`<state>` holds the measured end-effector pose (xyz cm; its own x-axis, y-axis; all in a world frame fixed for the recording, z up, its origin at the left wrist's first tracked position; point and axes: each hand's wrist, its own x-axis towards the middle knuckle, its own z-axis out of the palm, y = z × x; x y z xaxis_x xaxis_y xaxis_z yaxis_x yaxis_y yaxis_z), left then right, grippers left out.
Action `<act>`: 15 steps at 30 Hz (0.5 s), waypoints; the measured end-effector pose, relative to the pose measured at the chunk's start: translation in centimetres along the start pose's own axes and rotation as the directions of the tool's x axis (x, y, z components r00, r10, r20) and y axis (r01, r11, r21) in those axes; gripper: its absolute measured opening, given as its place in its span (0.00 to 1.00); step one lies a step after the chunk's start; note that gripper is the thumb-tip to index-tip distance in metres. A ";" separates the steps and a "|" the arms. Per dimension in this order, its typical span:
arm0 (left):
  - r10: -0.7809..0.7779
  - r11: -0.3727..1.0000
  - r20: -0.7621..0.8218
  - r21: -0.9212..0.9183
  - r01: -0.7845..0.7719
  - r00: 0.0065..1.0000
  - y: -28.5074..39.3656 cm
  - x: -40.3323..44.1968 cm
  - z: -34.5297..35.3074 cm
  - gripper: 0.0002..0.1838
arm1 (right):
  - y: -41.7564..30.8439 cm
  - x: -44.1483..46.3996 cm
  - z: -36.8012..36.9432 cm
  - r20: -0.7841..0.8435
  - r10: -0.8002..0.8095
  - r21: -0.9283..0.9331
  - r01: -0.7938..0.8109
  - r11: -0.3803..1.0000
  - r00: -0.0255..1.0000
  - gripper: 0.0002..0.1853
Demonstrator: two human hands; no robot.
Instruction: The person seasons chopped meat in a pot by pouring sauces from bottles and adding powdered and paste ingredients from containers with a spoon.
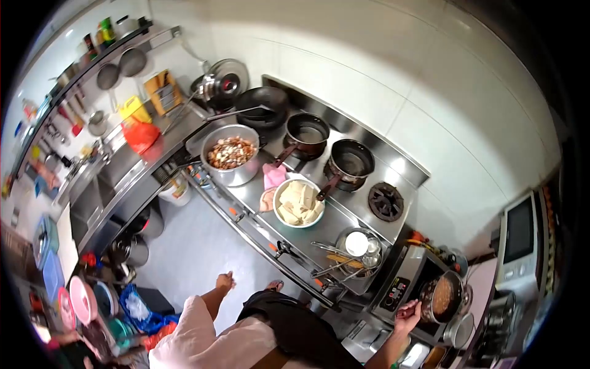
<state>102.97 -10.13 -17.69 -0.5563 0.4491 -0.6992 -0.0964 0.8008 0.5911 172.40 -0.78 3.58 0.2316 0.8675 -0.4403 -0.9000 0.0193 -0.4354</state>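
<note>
My right hand (407,312) is closed around the handle of a dark saucepan (455,310) on the right. Brown contents fill the pan's bottom. The saucepan is over the top of a steel appliance with a control panel (394,293); whether it rests there I cannot tell. Away from the counter, my left hand (226,281) hangs above the floor, nothing visible in it and its thumb apart from loosely bent fingers. A white bowl of pale sliced pieces (299,203) stands on the stove front, near a big metal pot of chopped brown-and-white food (231,154).
Two dark saucepans (307,128) (352,158) and a wok (262,106) sit on the stove beside a bare burner (386,202). A utensil-filled bowl (358,245) is nearer me. A steel rail (246,230) runs along the front. Another person's arm (64,337) shows lower left.
</note>
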 end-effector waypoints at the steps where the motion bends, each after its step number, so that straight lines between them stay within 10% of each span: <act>1: -0.117 0.993 -0.064 -0.035 0.115 0.991 -1.9 -1.7 -1.2 0.28 | 0.3 0.4 0.2 0.057 0.005 0.119 -0.012 0.993 0.998 0.15; 8: -0.277 0.954 0.039 0.131 0.270 0.960 -10.5 -9.3 -3.5 0.20 | -0.7 1.9 0.4 0.196 0.000 0.314 -0.063 0.947 0.981 0.25; 15: 0.069 0.995 0.118 -0.075 -0.060 0.991 -6.5 -6.1 -2.5 0.20 | 2.6 -1.5 4.6 0.163 -0.082 0.046 0.076 0.996 0.983 0.24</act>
<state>104.95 -19.09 -16.27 -0.4604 0.5466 -0.6995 -0.1240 0.7406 0.6604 168.02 0.29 6.72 0.2416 0.9323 -0.2692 -0.8959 0.1077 -0.4310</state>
